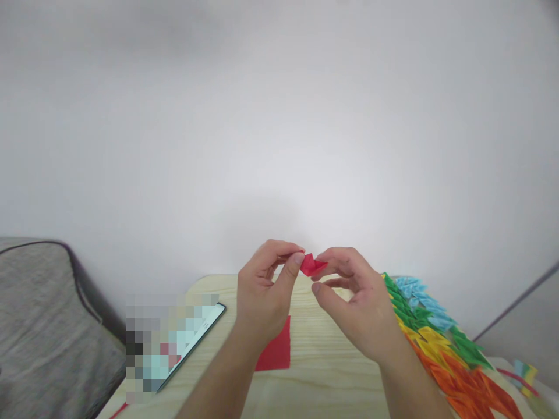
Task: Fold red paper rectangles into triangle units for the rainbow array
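Observation:
A small red folded paper piece is held up above the table, pinched between the thumb and fingers of my left hand. Its folds stand out to the right in a pointed flap. Close by on the right is my right hand, thumb and fingers apart. Its index fingertip is right behind the paper's tip, and I cannot tell whether they touch. On the table below lies a flat red paper square, partly covered by my left hand and forearm.
Rows of folded paper pieces, blue, green, yellow and orange, line the right side of the wooden table. A phone, partly blurred out, lies left. Grey fabric is far left; a white wall rises behind.

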The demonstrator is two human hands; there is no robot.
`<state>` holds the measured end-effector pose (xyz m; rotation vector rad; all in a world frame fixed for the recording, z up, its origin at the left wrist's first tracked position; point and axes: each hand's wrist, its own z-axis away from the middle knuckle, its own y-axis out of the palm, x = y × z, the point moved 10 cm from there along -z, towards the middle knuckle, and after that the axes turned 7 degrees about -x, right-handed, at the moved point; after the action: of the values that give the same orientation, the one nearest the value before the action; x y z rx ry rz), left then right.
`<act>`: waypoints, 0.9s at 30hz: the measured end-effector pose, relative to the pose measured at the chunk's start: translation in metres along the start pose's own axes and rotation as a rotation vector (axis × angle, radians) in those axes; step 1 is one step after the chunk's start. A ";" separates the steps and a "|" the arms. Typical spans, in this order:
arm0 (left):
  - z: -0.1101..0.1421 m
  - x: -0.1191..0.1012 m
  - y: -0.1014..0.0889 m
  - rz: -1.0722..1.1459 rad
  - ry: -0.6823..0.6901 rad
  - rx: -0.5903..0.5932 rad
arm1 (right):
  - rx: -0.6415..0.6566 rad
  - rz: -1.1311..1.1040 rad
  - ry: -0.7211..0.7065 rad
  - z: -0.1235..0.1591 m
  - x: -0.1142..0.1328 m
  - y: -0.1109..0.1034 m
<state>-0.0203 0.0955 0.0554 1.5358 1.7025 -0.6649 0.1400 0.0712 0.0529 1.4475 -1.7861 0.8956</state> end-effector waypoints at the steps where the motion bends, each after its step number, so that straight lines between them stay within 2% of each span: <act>1: 0.000 0.000 0.001 0.000 0.004 0.008 | 0.017 0.019 -0.007 0.000 0.002 0.001; 5: 0.002 -0.001 0.003 0.004 0.008 0.020 | 0.074 0.064 0.008 0.000 -0.001 0.005; 16: 0.001 0.004 -0.002 0.115 -0.076 -0.021 | 0.005 -0.039 0.016 -0.004 -0.006 -0.001; 23: 0.002 0.007 -0.001 0.162 -0.106 0.023 | 0.035 -0.034 -0.004 -0.004 -0.002 -0.001; 27: 0.003 0.010 0.000 0.180 -0.129 0.037 | 0.001 -0.053 0.013 -0.003 -0.003 -0.005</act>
<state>-0.0196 0.0995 0.0460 1.6138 1.4444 -0.6894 0.1452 0.0744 0.0530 1.4791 -1.7303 0.8768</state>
